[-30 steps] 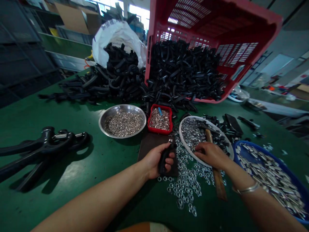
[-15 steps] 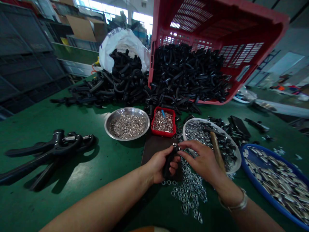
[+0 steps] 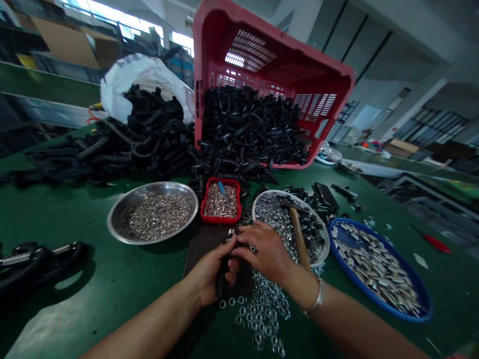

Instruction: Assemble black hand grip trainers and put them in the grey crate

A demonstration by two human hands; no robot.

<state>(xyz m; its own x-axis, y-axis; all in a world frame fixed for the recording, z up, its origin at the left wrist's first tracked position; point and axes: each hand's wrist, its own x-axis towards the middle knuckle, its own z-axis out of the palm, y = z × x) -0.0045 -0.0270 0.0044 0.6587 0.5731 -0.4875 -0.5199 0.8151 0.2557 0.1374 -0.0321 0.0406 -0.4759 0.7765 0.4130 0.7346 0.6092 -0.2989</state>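
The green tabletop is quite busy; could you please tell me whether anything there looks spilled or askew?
Loose metal rings spread over the green tabletop beside the round white tray, which holds similar-looking ones, so they look spilled. The red crate is tipped over, black parts reaching past its rim; that may be deliberate.

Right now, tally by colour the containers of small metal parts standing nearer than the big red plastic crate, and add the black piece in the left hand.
Silver round metal bowl: 1
Small red squarish plastic box: 1
White round plastic tray: 1
Blue round plastic tray: 1
Black elongated piece in the left hand: 1
Total: 5
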